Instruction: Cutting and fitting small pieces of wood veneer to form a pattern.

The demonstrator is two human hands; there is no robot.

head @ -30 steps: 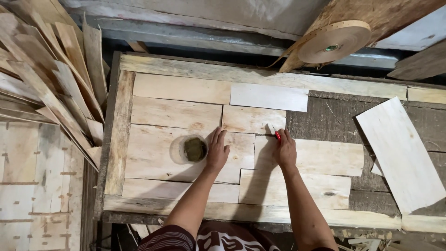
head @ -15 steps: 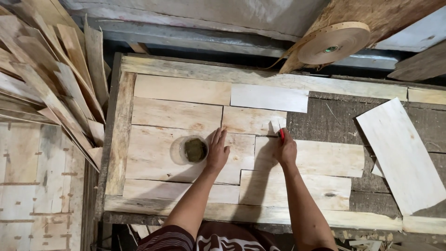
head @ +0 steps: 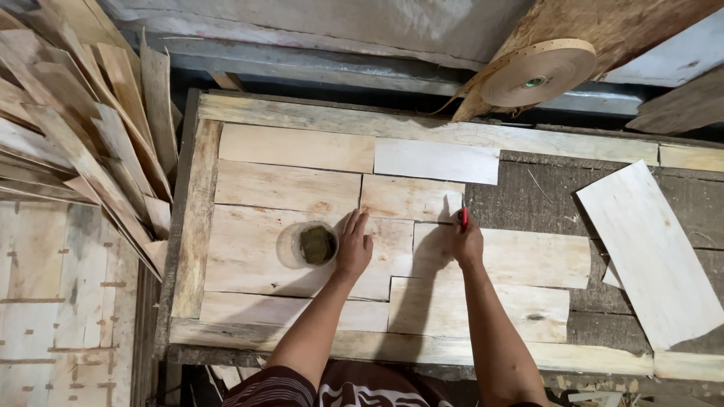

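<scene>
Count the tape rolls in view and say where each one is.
1. A single brown tape roll sits at the top right, leaning against a rough board behind the work table. Others could be hidden outside the view.

Clear cup point(head: 308, 245) blocks left; bare bench point(head: 528, 200) free right.
</scene>
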